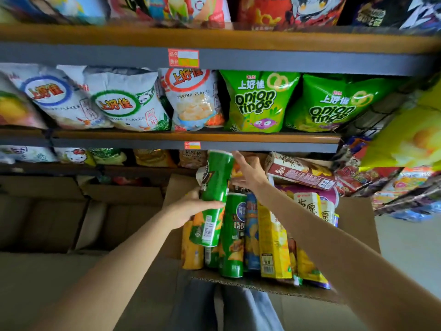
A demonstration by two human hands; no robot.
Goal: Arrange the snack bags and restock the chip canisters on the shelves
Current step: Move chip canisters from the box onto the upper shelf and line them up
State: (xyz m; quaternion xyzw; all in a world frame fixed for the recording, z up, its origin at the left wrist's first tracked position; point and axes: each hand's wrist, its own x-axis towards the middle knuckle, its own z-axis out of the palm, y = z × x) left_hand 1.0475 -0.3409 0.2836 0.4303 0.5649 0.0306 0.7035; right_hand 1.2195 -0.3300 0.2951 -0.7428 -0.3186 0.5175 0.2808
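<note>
Left hand (188, 209) fingers wrapped round the tall green cardboard chip canister (214, 199), its long axis pointing far toward the lower shelf (238, 146); right hand (248, 175) open, fingers just beside its top.

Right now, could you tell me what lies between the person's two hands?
In the head view, the green chip canister lies between them: the left hand grips its middle, the right hand is open at its upper end.
</note>
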